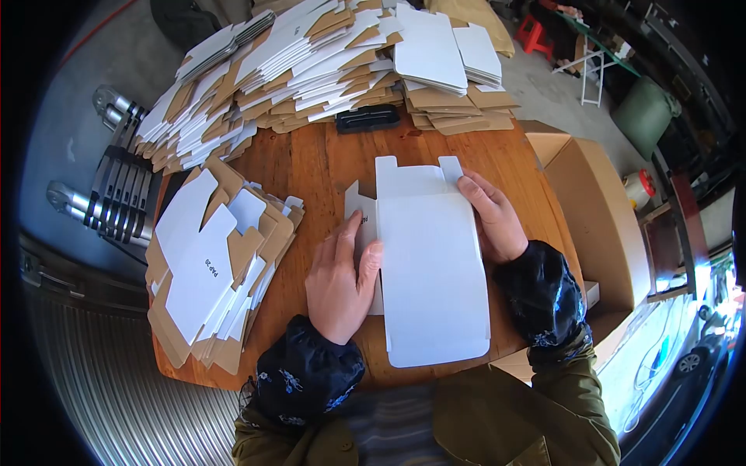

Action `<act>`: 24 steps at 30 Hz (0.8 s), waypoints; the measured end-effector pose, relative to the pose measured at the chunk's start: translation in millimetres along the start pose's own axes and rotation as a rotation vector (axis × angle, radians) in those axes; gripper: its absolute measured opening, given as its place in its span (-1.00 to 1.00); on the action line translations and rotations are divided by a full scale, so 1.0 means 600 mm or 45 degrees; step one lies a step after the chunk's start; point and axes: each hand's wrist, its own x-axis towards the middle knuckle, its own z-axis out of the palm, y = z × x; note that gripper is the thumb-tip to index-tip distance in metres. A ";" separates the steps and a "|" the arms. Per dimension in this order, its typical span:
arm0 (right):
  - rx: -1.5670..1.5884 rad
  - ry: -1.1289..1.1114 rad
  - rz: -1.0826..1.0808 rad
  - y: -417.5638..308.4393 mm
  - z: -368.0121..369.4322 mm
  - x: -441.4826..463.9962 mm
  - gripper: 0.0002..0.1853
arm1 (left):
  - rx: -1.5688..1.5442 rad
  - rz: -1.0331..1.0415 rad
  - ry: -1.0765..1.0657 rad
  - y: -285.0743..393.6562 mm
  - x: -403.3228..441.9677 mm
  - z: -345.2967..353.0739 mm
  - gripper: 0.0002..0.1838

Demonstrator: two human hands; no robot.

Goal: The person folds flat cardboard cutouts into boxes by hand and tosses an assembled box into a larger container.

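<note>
A white carton blank (434, 272) lies on the wooden table in front of me, its two small tabs at the far end. My left hand (342, 272) rests on its left side flap, fingers spread and thumb on the flap's fold. At the upper right edge, my right hand (494, 213) has the carton between thumb and fingers, beside the right tab; its lower fingers are partly hidden. Left of my left hand sits a loose pile of white and brown folded blanks (203, 268), the top one printed with "PAP 20".
Large stacks of flat blanks (311, 58) cover the table's far side, with a neater white stack (430, 48) at their right. A black tray (367, 119) lies before them. An open cardboard box (594, 202) stands beyond the right edge, a folded metal ladder (120, 182) at the left.
</note>
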 end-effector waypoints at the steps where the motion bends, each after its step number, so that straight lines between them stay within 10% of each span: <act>1: -0.066 -0.023 0.026 0.008 -0.008 0.002 -0.36 | -0.141 -0.040 -0.029 0.000 0.002 -0.003 -0.35; 8: -0.242 -0.304 -0.171 -0.011 0.031 -0.021 -0.31 | -1.045 -0.123 -0.177 -0.002 0.002 0.005 -0.22; 15: -1.634 0.044 -0.597 0.022 0.038 -0.024 -0.27 | -1.448 -0.482 -0.280 -0.005 0.004 -0.013 -0.55; 24: -1.104 0.291 -0.619 0.034 0.007 0.006 -0.13 | -1.734 -0.654 -0.143 -0.017 0.009 -0.004 -0.58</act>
